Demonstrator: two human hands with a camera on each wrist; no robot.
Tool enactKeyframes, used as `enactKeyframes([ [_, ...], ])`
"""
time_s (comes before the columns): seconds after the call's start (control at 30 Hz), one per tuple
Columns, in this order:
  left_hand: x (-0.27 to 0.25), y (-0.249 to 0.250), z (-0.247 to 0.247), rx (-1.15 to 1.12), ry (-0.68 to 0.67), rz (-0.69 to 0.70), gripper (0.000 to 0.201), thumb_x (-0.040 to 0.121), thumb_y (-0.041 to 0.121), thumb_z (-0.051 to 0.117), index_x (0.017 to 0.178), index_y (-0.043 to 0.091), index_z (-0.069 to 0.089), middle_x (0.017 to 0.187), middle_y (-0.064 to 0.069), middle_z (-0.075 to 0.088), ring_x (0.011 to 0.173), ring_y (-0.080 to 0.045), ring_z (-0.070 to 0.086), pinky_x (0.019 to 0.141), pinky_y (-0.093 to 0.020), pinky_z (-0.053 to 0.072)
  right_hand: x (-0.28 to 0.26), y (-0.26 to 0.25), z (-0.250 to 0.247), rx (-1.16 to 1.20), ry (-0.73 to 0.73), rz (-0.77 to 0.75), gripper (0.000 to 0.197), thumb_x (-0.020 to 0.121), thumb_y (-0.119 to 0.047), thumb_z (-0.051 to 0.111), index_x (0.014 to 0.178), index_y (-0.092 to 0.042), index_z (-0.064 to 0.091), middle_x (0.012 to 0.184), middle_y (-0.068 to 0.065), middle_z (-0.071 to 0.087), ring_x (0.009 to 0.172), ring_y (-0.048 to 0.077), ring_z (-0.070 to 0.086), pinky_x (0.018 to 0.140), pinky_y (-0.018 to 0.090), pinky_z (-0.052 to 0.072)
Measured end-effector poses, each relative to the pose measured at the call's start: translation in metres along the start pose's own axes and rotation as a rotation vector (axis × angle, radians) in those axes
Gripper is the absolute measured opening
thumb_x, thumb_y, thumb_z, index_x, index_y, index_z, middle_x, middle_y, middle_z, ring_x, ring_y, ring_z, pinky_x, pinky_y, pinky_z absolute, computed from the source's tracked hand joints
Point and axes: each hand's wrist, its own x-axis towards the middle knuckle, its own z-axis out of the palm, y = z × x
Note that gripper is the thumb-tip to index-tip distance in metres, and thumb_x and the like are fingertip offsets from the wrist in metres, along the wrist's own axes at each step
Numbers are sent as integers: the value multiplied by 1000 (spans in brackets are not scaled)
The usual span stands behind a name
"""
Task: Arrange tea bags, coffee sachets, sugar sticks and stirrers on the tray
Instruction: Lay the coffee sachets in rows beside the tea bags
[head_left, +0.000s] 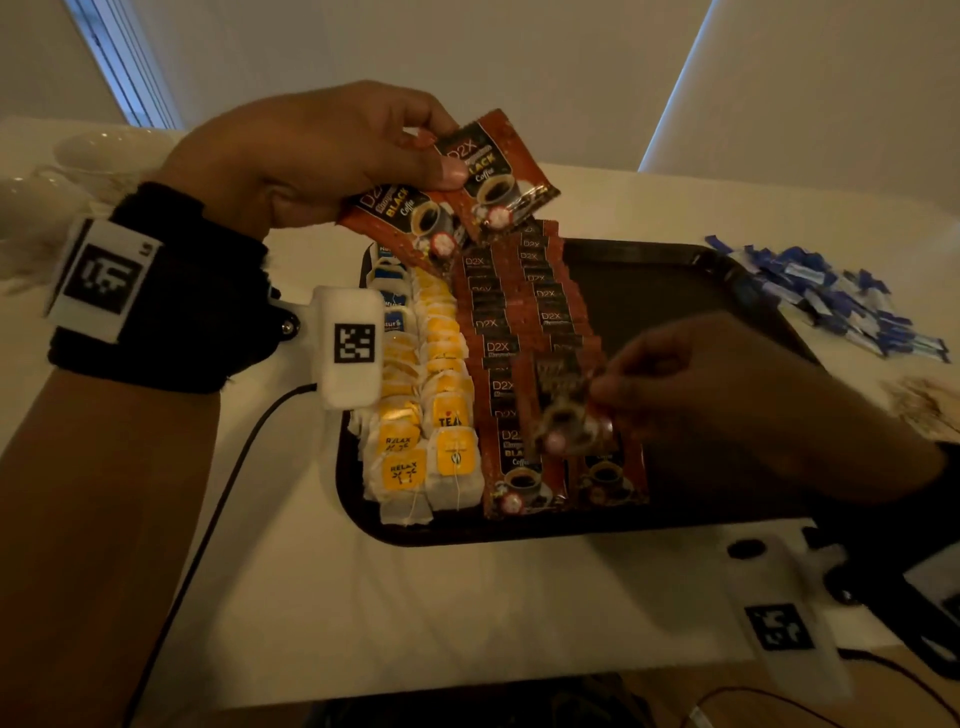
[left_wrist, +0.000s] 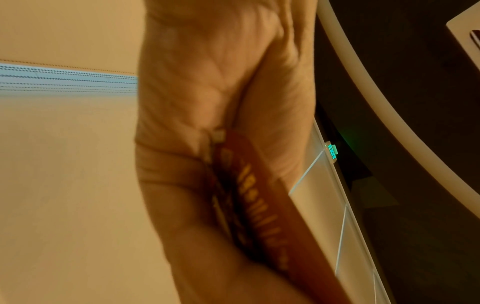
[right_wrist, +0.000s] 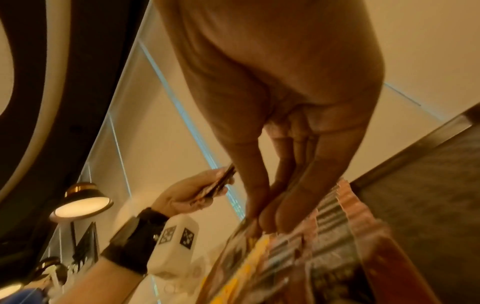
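A dark tray (head_left: 675, 280) lies on the white table. Two rows of yellow-tagged tea bags (head_left: 441, 395) fill its left side, with two overlapping rows of red-brown coffee sachets (head_left: 519, 332) beside them. My left hand (head_left: 332, 156) is raised above the tray's far left corner and grips a small fan of coffee sachets (head_left: 483, 176), seen edge-on as red sachets (left_wrist: 259, 205) in the left wrist view. My right hand (head_left: 727, 395) pinches one blurred coffee sachet (head_left: 561, 410) just over the near end of the sachet rows. The right wrist view has my fingertips (right_wrist: 267, 216) on that sachet's top edge.
A heap of blue and white sugar sticks (head_left: 831, 301) lies on the table right of the tray. Brownish stirrers (head_left: 924, 400) show at the far right edge. White crockery (head_left: 67, 171) stands at the back left. A black cable (head_left: 208, 519) runs across the table's near left.
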Motion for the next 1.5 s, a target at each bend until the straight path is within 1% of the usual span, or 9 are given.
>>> enactKeyframes([
  [0.1, -1, 1, 2, 5, -3, -5, 24, 73, 22, 61, 96, 19, 57, 80, -1, 71, 63, -10, 70, 49, -16, 52, -3, 6, 9, -74, -159, 109, 9, 79, -22, 65, 86, -15, 66, 88, -2, 70, 75, 8, 69, 61, 16, 53],
  [0.27, 0, 2, 5, 5, -28, -17, 25, 73, 21, 60, 98, 17, 57, 89, -6, 69, 63, -11, 70, 49, -17, 52, -2, 5, 18, -58, -244, 170, 12, 78, -17, 68, 86, -9, 67, 79, 4, 73, 70, 10, 69, 61, 17, 54],
  [0.47, -2, 3, 4, 27, -21, -17, 27, 71, 23, 60, 98, 19, 57, 80, -1, 71, 61, -10, 70, 47, -16, 51, 6, 4, 25, -72, -168, 136, 9, 79, -16, 67, 86, -10, 67, 73, -1, 71, 61, 4, 67, 52, 10, 48],
  [0.73, -2, 1, 3, 23, -46, -21, 30, 67, 25, 61, 97, 18, 58, 79, -1, 71, 61, -10, 70, 48, -17, 52, 6, -3, 32, -427, -40, 67, 17, 80, -37, 66, 76, -20, 62, 62, -5, 65, 50, -1, 62, 45, 7, 45],
  [0.83, -2, 1, 2, 29, -52, -16, 31, 68, 25, 61, 98, 18, 58, 74, 2, 73, 62, -10, 70, 48, -17, 52, -2, -11, 35, -651, 3, -95, 20, 78, -47, 65, 82, -33, 50, 75, -17, 51, 62, -3, 54, 50, 8, 38],
  [0.97, -2, 1, 1, 33, -50, -7, 30, 68, 25, 62, 96, 19, 58, 76, 2, 72, 64, -10, 70, 49, -17, 52, -3, -12, 50, -786, -119, -239, 32, 79, -47, 63, 105, -35, 48, 78, -26, 30, 69, -9, 35, 60, 3, 25],
  [1.27, -4, 2, -2, 33, -48, 2, 34, 68, 26, 62, 100, 18, 58, 82, 0, 71, 65, -11, 70, 50, -16, 52, 6, -12, 57, -837, -88, -284, 26, 82, -44, 62, 99, -31, 48, 96, -19, 36, 88, 0, 38, 65, 15, 31],
  [1.43, -3, 1, -2, 22, -46, 0, 32, 67, 26, 62, 98, 18, 57, 80, 1, 71, 64, -11, 70, 50, -17, 52, 15, -15, 54, -853, -74, -296, 33, 82, -47, 60, 108, -29, 50, 109, -15, 43, 88, -2, 37, 61, 7, 26],
  [1.5, -3, 1, -2, 23, -47, -4, 32, 67, 25, 62, 99, 18, 57, 79, 1, 71, 64, -11, 70, 49, -17, 52, 16, -16, 53, -830, -81, -292, 32, 83, -46, 60, 107, -29, 51, 106, -16, 42, 76, -5, 38, 58, 5, 24],
])
